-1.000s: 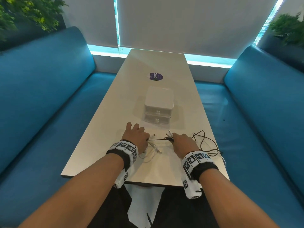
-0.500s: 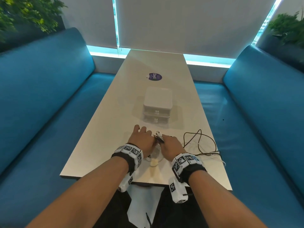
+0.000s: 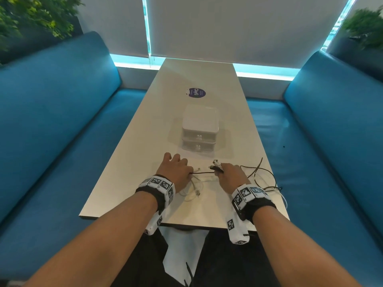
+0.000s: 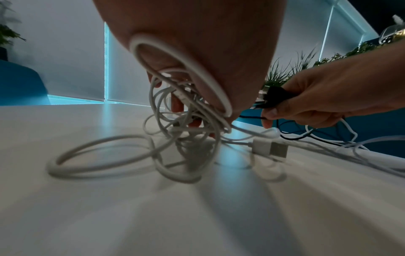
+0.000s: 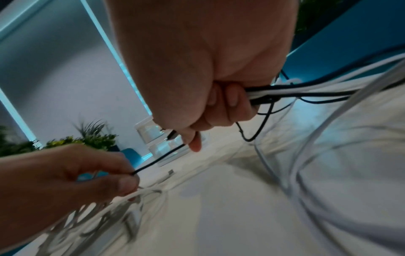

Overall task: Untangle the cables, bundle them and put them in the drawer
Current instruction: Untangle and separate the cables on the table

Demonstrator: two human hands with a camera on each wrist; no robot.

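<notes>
The step in hand looks like drawing the black cable (image 3: 202, 172) out of the tangle. To do it well, keep that taut stretch low over the table (image 3: 128, 162), feed slack from the left side and do not tug, and let the right hand gather each freed length into its bunch so nothing knots again. A hard pull would likely tighten the white loops around it.

Nearest the table's near edge, between the two wrists, slack white cable (image 3: 192, 188) lies in loose coils on the top. The left wrist view shows these as several thin overlapping loops, a flat USB plug (image 4: 270, 149) lying among them.

Just beyond, the left hand (image 3: 175, 171) pinches the black cable between thumb and fingertip, and white loops are hooked around its fingers. The right hand (image 3: 232, 175), toward the right edge, is closed around a bunch of black and white strands, with several plug ends sticking out past its fingers toward the far end. The black cable runs straight and tight between the two hands, just above the surface.

Right of that hand, black and white loops (image 3: 261, 177) sprawl to the right edge, some hanging slightly over it.

Farther along the middle stands the white drawer unit (image 3: 200, 129), both drawers closed, well apart from the cables. Nothing is bundled yet.
</notes>
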